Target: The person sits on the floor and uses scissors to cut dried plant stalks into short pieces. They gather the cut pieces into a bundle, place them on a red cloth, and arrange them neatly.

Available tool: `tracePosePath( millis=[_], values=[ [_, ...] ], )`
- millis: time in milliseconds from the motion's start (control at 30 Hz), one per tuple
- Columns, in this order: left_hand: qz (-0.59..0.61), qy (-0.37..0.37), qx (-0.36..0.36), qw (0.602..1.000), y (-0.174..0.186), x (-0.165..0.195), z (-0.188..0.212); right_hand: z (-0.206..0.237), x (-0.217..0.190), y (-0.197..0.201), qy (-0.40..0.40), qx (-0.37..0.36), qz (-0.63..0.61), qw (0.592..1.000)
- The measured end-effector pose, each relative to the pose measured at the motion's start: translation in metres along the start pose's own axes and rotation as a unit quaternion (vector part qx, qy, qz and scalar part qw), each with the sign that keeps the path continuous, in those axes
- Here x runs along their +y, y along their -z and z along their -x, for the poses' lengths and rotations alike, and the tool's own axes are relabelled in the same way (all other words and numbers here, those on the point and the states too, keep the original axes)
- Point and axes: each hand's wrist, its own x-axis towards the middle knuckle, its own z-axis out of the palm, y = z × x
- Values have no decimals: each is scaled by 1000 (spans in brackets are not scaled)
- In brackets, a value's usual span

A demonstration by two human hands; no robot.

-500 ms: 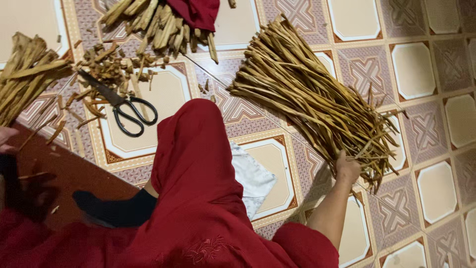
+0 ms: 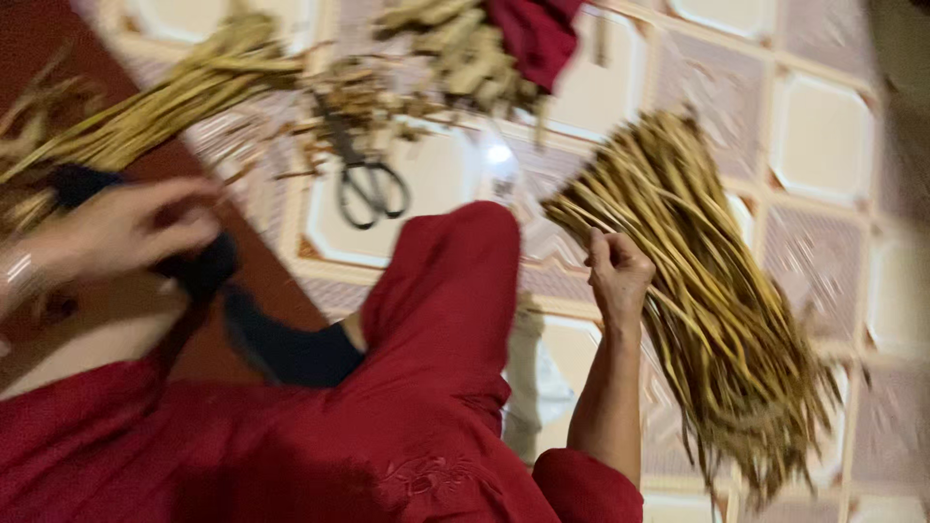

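- Head view, right of centre: your right hand (image 2: 617, 274) is clamped on the bundle of dry yellow-brown strips (image 2: 697, 281), fingers curled tight around its upper part. Half a second ago that hand gripped the bundle at its lower end, low in the frame; the grip now sits higher along the strips.
- The bundle runs from upper centre-right down to the lower right, loose ends fanned over the patterned tile floor (image 2: 823, 145).
- Left of frame: your left hand (image 2: 126, 228) has come into view, fingers pinched together on a dark cloth piece (image 2: 199, 266). The frame is blurred, so the exact hold cannot be told.
- Upper centre: the scissors (image 2: 368, 184) lie untouched on the floor, beside cut scraps (image 2: 455, 58).
- Upper left: a second sheaf of strips (image 2: 155, 107) lies apart from both hands.
- Judgement: the right hand's shifted grip suggests the bundle is being gathered or repositioned.
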Motion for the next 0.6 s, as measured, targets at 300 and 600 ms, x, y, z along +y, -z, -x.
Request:
tracePosePath(
  millis=[300,600],
  values=[
    [-55,7,105,993,61,-191,-110,-4,-127,-358,117,-302,102,941],
    [-52,124,252,958,132,-267,-214,-35,-140,-542,164,-351,368,845]
  ],
)
